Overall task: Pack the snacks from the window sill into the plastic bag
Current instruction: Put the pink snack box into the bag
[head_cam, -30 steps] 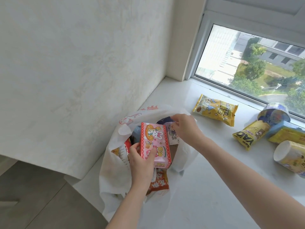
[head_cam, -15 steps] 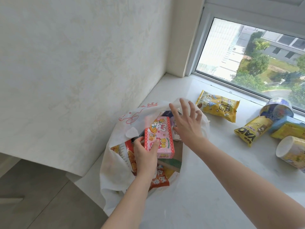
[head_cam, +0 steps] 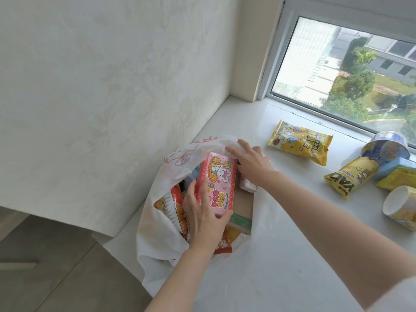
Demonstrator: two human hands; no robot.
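Change: our right hand [head_cam: 249,163], spread in the air half a second ago, is now lying flat on the plastic bag [head_cam: 157,224] rim, fingers straight.
Left hand [head_cam: 202,212]: gripping the pink rabbit box [head_cam: 217,183], still standing upright in the bag mouth.
Meaning: we are probably holding the mouth open so the box can sink in.
Remaining: yellow packets [head_cam: 300,141] and cups are waiting on the sill [head_cam: 292,255].
Hidden: bag bottom; one cup [head_cam: 403,209] is cut off.

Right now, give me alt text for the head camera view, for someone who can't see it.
A person's left hand holds a pink rabbit snack box upright in a white plastic bag on a window sill, while the right hand rests open on the bag's far rim. Yellow snack packets and tubs lie unpacked by the window.
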